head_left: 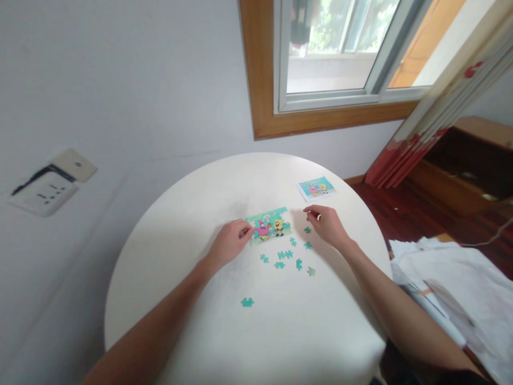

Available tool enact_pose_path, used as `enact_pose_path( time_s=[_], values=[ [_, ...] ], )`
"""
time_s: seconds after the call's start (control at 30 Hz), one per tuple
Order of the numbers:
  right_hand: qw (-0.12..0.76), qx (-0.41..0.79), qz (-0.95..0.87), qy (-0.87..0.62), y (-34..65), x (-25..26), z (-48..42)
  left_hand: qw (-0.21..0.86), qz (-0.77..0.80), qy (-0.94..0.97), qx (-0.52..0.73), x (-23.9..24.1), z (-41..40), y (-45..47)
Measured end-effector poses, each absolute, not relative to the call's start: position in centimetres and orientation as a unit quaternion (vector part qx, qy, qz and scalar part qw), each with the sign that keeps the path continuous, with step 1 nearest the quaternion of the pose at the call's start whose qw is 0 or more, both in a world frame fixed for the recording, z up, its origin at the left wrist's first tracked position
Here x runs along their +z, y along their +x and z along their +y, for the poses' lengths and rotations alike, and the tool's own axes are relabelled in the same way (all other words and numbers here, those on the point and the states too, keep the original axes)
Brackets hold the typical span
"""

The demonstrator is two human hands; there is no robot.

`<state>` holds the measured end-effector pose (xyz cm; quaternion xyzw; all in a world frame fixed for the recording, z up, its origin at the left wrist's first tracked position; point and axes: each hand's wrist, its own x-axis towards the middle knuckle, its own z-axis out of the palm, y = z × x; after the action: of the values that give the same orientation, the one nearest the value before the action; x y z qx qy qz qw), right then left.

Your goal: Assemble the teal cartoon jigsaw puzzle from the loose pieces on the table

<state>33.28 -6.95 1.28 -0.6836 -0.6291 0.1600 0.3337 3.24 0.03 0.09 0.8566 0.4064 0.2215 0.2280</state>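
A partly assembled cartoon jigsaw puzzle [269,224] lies near the middle of a round white table [224,331]. My left hand [230,243] rests at the puzzle's left edge, fingers curled and pressed against it. My right hand [326,223] hovers just right of the puzzle with fingers pinched; what it holds, if anything, is too small to name. Several loose teal pieces [285,255] are scattered below the puzzle, between my hands. One single piece [247,302] lies apart, closer to me.
A small reference picture card [316,187] sits at the table's far right. A wall socket [44,193] is on the left wall. A window, a curtain [433,112], a wooden cabinet [465,166] and white cloth [452,278] fill the right side.
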Motion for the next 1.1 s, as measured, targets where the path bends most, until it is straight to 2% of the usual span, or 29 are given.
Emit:
enact_pose_path(
  time_s=[0.1,0.3,0.37,0.5,1.1],
  values=[
    [0.296,0.155,-0.642,-0.690,32.8,3.2,-8.9,0.226,0.409,0.854,0.231,0.2,0.1,3.2],
    [0.096,0.170,-0.676,-0.710,30.4,3.7,-14.9,0.207,0.424,0.849,0.237,0.0,0.3,3.0],
    [0.072,0.177,-0.669,-0.718,29.8,3.0,-16.7,0.211,0.433,0.843,0.241,0.0,0.4,3.0],
    [0.056,0.189,-0.650,-0.734,29.2,1.8,-18.6,0.220,0.442,0.834,0.247,0.0,0.4,3.0],
    [0.102,0.200,-0.661,-0.716,28.2,0.9,-18.9,0.229,0.443,0.831,0.246,0.1,0.1,3.3]
  ],
)
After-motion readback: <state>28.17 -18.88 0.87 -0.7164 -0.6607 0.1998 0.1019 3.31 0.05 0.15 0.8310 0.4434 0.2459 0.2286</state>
